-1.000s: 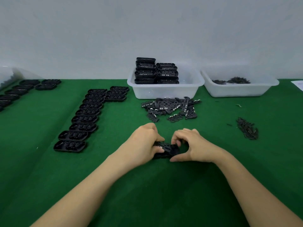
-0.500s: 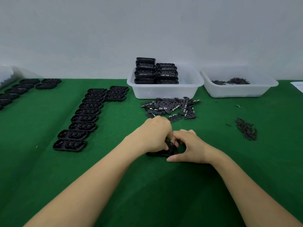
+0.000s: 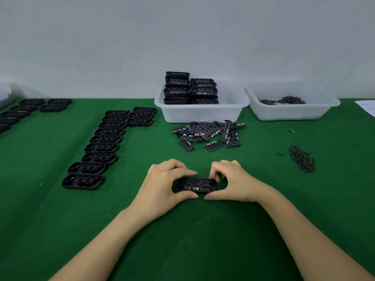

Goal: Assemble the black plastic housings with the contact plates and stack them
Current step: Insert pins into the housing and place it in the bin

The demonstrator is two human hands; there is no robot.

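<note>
Both hands have drawn apart since a moment ago, when the left hand (image 3: pixel 162 184) lay over the housing (image 3: pixel 196 185) and hid most of it; now its top shows, with a plate seated inside. The housing lies flat on the green mat (image 3: pixel 203 240) at centre, long side across the view. The left hand grips its left end, thumb along the near edge and fingers curled over the far edge. The right hand (image 3: pixel 235 182) grips the right end the same way, its thumb tip nearly meeting the left thumb.

Behind the hands, past a strip of bare mat, lies a loose heap of plates (image 3: pixel 209 134), touching the front wall of a white bin (image 3: pixel 203 116) that holds stacks (image 3: pixel 190 88) of finished housings rising above its rim. A second bin (image 3: pixel 292 110) just to its right holds small dark parts. A small pile of pins (image 3: pixel 302 160) lies well right of the right hand. Left of the hands, a row of empty housings (image 3: pixel 101 149) runs away toward the wall, its nearest one apart from the left hand. More housings (image 3: pixel 32 107) line the far left edge. Bare mat stretches near the forearms.
</note>
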